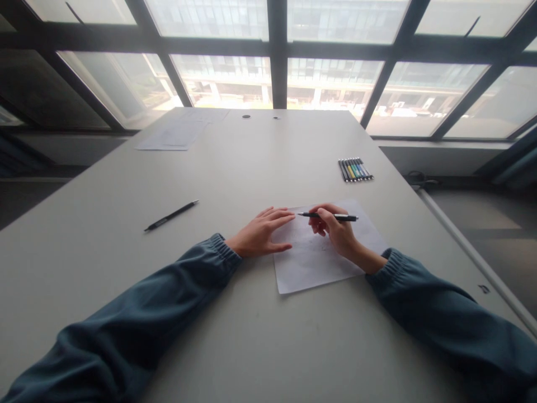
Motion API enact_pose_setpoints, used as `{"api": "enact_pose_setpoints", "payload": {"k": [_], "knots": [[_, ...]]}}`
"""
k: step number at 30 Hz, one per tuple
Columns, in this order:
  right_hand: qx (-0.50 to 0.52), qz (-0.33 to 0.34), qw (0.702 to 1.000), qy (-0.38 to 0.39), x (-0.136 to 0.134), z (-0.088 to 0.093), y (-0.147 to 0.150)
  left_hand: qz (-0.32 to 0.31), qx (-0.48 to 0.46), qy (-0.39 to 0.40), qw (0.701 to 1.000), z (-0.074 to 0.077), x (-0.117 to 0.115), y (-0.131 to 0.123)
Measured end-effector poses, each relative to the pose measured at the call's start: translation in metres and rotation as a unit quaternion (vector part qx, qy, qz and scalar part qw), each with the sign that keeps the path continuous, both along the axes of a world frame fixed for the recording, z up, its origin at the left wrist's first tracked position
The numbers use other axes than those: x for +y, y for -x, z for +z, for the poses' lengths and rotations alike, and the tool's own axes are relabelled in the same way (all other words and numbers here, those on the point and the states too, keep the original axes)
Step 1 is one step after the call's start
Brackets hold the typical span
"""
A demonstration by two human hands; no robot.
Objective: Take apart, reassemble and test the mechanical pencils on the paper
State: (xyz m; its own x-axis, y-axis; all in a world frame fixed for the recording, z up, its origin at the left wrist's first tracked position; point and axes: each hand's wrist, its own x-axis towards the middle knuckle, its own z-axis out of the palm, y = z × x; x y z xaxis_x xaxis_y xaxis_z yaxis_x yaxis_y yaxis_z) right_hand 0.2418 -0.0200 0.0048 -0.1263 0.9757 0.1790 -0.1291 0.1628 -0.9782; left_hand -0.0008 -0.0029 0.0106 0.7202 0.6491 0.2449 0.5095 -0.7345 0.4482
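A sheet of white paper [306,271] lies slightly turned on the table in front of me. My left hand [266,230] rests flat across its left edge, fingers and thumb stretched apart, holding nothing. In my right hand [335,229] a black mechanical pencil or pen [346,218] is pinched between thumb and fingers above the sheet. It lies nearly level, its silver tip pointing left toward my left fingertips. Some faint small marks show on the paper, too faint to read. A second black pen [172,216] lies to the left of my left hand.
The white table [251,162] reaches to the large windows. Several pens with coloured barrels [355,169] lie in a row at the right. Papers [168,134] lie at the far left. A small dark piece [484,289] sits near the right edge.
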Motion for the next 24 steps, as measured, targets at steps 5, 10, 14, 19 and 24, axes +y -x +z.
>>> {"api": "enact_pose_setpoints", "payload": {"k": [5,10,14,19,24], "knots": [[0.049,0.073,0.996,0.033,-0.002,0.001,0.000,0.094,-0.167,-0.013,0.981,0.001,-0.010,-0.011],[0.040,0.085,0.995,0.028,-0.004,0.001,0.003,0.129,-0.177,0.007,0.976,0.000,-0.017,-0.024],[0.049,0.092,0.993,0.049,-0.005,0.003,0.003,0.153,-0.216,0.013,0.964,-0.003,-0.014,-0.024],[0.121,0.064,0.981,0.134,0.002,0.006,-0.004,0.175,-0.294,0.040,0.939,-0.005,-0.011,-0.021],[0.150,0.051,0.974,0.162,0.008,0.003,-0.010,0.171,-0.314,0.057,0.932,-0.004,-0.012,-0.021]]}}
